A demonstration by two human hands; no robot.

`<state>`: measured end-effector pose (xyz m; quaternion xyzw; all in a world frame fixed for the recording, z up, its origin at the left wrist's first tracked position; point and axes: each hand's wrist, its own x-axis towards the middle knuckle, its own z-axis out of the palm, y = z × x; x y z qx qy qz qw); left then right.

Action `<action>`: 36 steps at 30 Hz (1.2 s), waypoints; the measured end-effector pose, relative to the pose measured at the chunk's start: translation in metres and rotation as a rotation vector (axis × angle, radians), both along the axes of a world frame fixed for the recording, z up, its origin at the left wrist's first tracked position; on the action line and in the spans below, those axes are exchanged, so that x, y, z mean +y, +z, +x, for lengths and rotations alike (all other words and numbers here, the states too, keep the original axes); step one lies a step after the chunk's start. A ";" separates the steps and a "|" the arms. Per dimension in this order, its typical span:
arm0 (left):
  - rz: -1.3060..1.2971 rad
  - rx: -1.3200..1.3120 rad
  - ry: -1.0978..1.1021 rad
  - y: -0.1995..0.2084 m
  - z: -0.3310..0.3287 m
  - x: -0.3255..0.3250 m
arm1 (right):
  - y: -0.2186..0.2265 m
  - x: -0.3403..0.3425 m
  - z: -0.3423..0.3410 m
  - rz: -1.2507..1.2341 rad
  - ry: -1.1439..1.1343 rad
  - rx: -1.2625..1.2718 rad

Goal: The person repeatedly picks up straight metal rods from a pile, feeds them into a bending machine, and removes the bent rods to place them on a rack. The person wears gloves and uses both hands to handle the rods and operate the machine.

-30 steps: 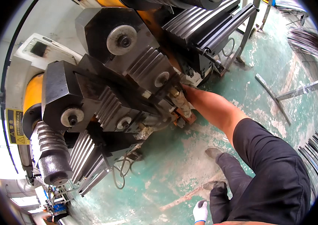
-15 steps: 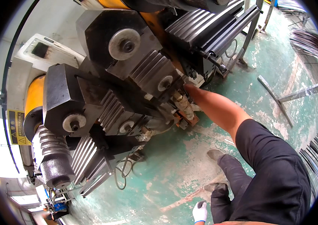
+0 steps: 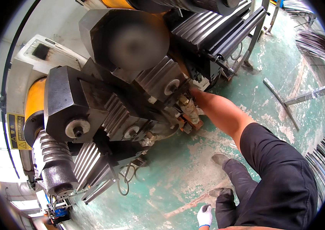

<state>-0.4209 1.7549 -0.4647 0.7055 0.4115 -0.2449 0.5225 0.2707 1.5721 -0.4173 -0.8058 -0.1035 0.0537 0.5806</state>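
Note:
My right arm [image 3: 223,111] stretches out, bare below a dark sleeve, to a large dark metal machine [image 3: 65,101]. My right hand is hidden behind the machine's ribbed block [image 3: 160,78], so its fingers and anything in them do not show. Just beside the wrist are a brass-coloured fitting [image 3: 184,101] and an orange bracket [image 3: 191,122]. Low in the view, beside my legs, hangs my left hand [image 3: 204,216] in a white glove with grey fingertips. Its fingers look curled in, with nothing visible in them, and it touches no part of the machine.
A ribbed cylinder [image 3: 57,165] projects at the machine's lower left. Beyond my arm runs a rail with a long spring [image 3: 233,44]. Metal bars [image 3: 283,101] lie on the worn green floor [image 3: 162,176]. Bundles of thin metal strips [image 3: 315,44] are along the right side.
The machine sits slightly differently in the picture, and its upper round part is now blurred. My right arm stays reached in, nearly unmoved. The left hand hangs in the same place.

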 end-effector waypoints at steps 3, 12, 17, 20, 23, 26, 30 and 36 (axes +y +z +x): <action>0.009 -0.001 -0.016 -0.001 0.004 0.002 | 0.011 0.003 0.016 0.005 -0.014 -0.011; 0.010 0.019 -0.035 0.001 0.009 0.001 | -0.012 -0.003 -0.013 -0.035 -0.004 0.029; 0.005 0.011 -0.027 -0.004 0.004 0.004 | -0.014 -0.012 -0.012 -0.051 -0.023 0.027; 0.025 0.030 -0.069 -0.009 -0.001 0.006 | -0.010 -0.018 -0.009 -0.055 -0.040 0.025; 0.016 0.034 -0.059 -0.014 -0.006 0.008 | -0.010 -0.021 -0.007 -0.055 -0.047 0.029; 0.052 0.046 -0.122 -0.015 -0.002 0.009 | -0.011 -0.020 -0.009 -0.054 -0.047 0.031; 0.042 0.033 -0.097 -0.010 0.012 0.006 | -0.018 -0.017 -0.014 -0.057 -0.051 0.035; 0.047 0.010 -0.101 -0.004 0.020 0.013 | -0.014 -0.019 -0.016 -0.065 -0.054 0.027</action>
